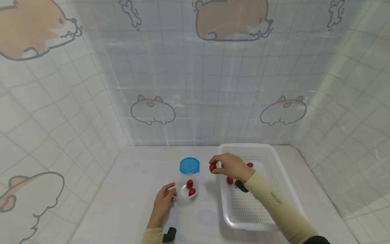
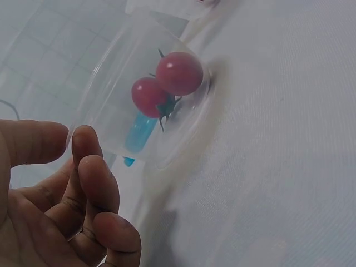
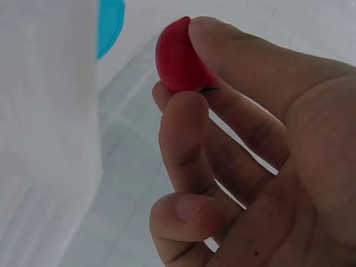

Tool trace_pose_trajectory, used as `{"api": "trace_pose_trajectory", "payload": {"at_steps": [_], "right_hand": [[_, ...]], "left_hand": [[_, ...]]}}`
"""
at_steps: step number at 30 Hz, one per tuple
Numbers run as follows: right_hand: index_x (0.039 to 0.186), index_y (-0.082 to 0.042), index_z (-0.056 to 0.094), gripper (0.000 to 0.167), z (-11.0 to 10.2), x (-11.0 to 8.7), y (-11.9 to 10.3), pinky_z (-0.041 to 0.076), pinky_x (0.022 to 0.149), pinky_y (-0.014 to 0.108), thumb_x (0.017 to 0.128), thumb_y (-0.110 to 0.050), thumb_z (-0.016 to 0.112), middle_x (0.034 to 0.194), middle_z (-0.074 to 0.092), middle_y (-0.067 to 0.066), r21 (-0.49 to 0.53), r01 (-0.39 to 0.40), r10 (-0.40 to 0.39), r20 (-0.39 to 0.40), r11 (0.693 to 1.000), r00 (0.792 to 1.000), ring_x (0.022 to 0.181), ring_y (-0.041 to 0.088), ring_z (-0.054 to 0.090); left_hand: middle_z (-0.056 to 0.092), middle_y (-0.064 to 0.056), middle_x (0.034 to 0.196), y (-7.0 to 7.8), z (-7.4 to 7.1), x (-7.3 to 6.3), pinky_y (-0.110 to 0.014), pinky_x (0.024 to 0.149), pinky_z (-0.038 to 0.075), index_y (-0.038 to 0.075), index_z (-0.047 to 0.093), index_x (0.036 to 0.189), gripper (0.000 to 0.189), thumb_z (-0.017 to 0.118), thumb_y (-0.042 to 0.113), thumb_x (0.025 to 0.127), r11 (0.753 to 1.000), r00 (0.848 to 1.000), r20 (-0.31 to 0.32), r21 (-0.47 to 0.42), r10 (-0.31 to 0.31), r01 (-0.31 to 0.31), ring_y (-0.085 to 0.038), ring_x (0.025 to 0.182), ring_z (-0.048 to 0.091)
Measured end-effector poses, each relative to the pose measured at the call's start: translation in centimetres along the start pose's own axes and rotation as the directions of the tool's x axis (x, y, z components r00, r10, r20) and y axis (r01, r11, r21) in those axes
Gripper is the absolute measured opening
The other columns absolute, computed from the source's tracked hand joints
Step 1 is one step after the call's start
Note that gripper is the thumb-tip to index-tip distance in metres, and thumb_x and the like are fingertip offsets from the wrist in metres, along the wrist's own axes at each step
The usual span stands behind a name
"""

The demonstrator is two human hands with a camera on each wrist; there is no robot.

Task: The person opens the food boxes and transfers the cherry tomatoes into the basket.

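A red cherry tomato (image 3: 179,58) is pinched between the thumb and fingers of my right hand (image 1: 230,165), held above the left edge of a white perforated basket (image 1: 226,217). My left hand (image 1: 163,203) pinches the rim of a clear plastic cup (image 2: 111,67) between thumb and index finger; its other fingers are loosely curled. Inside the cup lie two cherry tomatoes (image 2: 179,74), at least one with a green stem. Several more cherry tomatoes (image 1: 230,180) lie in the basket, partly hidden by my right hand and sleeve.
A blue round lid (image 1: 189,165) lies on the white tabletop (image 1: 122,203), just behind the cup. The basket's raised wall stands to the right of the cup. Plastic-covered walls (image 1: 195,84) with a grid and cartoon dogs enclose the table at the back and both sides.
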State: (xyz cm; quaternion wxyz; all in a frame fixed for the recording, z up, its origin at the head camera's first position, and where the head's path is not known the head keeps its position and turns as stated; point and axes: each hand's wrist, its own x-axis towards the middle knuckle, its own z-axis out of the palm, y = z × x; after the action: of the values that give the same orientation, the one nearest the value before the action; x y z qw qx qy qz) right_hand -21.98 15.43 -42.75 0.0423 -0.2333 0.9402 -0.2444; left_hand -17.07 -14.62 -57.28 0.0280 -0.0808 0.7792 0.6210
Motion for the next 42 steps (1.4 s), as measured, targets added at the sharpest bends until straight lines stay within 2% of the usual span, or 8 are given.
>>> {"api": "trace_pose_trajectory", "payload": {"at_steps": [4, 11, 16, 23, 31, 35, 42], "right_hand": [[0.117, -0.018, 0.072, 0.033, -1.0, -1.1, 1.7, 0.052, 0.081, 0.038, 0.087, -0.025, 0.082, 0.107, 0.071, -0.007, -0.018, -0.019, 0.018, -0.027, 1.0, 0.999, 0.092, 0.015, 0.062], [0.118, -0.013, 0.071, 0.035, -1.8, -2.9, 4.5, 0.051, 0.07, 0.033, 0.086, -0.021, 0.082, 0.107, 0.072, -0.002, 0.015, -0.074, 0.074, -0.011, 0.997, 0.997, 0.064, 0.007, 0.06], [0.113, -0.012, 0.073, 0.03, -1.8, -4.1, 5.9, 0.051, 0.07, 0.035, 0.085, -0.019, 0.083, 0.097, 0.07, -0.002, -0.02, -0.104, 0.104, 0.0, 0.994, 0.995, 0.075, 0.01, 0.059], [0.105, -0.015, 0.073, 0.025, -0.8, -5.5, 7.8, 0.053, 0.08, 0.047, 0.083, -0.018, 0.084, 0.098, 0.07, -0.002, -0.073, -0.147, 0.151, 0.054, 0.987, 0.987, 0.093, 0.023, 0.064], [0.099, -0.017, 0.072, 0.023, 1.0, -6.3, 10.0, 0.048, 0.071, 0.039, 0.08, -0.019, 0.086, 0.087, 0.063, -0.005, -0.153, -0.185, 0.202, 0.104, 0.971, 0.974, 0.078, 0.015, 0.053], [0.094, -0.018, 0.071, 0.021, 2.0, -6.3, 10.6, 0.048, 0.073, 0.04, 0.08, -0.017, 0.087, 0.084, 0.061, -0.005, -0.168, -0.192, 0.215, 0.13, 0.967, 0.968, 0.078, 0.014, 0.053], [0.096, -0.019, 0.072, 0.023, 2.9, -6.2, 10.9, 0.051, 0.079, 0.042, 0.079, -0.02, 0.087, 0.087, 0.064, -0.006, -0.198, -0.207, 0.235, 0.133, 0.958, 0.963, 0.082, 0.015, 0.056]], "left_hand": [[0.065, -0.008, 0.092, -0.1, 0.0, 0.0, -0.03, 0.069, 0.047, 0.004, 0.058, 0.137, 0.037, 0.057, 0.021, 0.104, 1.0, 1.0, -0.002, 0.0, -0.002, 0.002, -0.023, 0.078, 0.058], [0.066, -0.01, 0.093, -0.1, 0.0, 0.1, -0.03, 0.069, 0.047, 0.004, 0.058, 0.137, 0.037, 0.057, 0.02, 0.104, 1.0, 1.0, -0.006, 0.002, -0.009, 0.009, -0.023, 0.078, 0.058], [0.066, -0.01, 0.094, 0.0, -0.1, 0.1, -0.031, 0.07, 0.047, 0.004, 0.058, 0.136, 0.037, 0.058, 0.021, 0.104, 1.0, 1.0, -0.008, 0.006, -0.012, 0.012, -0.023, 0.078, 0.058], [0.065, -0.009, 0.093, 0.1, -0.1, 0.1, -0.032, 0.069, 0.047, 0.004, 0.058, 0.137, 0.038, 0.058, 0.021, 0.103, 1.0, 1.0, -0.01, 0.009, -0.011, 0.011, -0.022, 0.077, 0.057], [0.066, -0.008, 0.092, 0.0, -0.1, 0.1, -0.031, 0.069, 0.047, 0.003, 0.058, 0.136, 0.037, 0.058, 0.02, 0.103, 1.0, 1.0, -0.007, 0.012, -0.013, 0.013, -0.022, 0.077, 0.057], [0.066, -0.009, 0.093, 0.0, 0.0, 0.1, -0.032, 0.07, 0.047, 0.005, 0.058, 0.137, 0.036, 0.058, 0.02, 0.103, 1.0, 1.0, -0.007, 0.017, -0.012, 0.012, -0.023, 0.077, 0.057], [0.066, -0.008, 0.091, 0.1, 0.0, 0.2, -0.031, 0.07, 0.047, 0.006, 0.059, 0.136, 0.035, 0.058, 0.019, 0.103, 1.0, 1.0, -0.014, 0.019, -0.003, 0.003, -0.022, 0.077, 0.058]]}}
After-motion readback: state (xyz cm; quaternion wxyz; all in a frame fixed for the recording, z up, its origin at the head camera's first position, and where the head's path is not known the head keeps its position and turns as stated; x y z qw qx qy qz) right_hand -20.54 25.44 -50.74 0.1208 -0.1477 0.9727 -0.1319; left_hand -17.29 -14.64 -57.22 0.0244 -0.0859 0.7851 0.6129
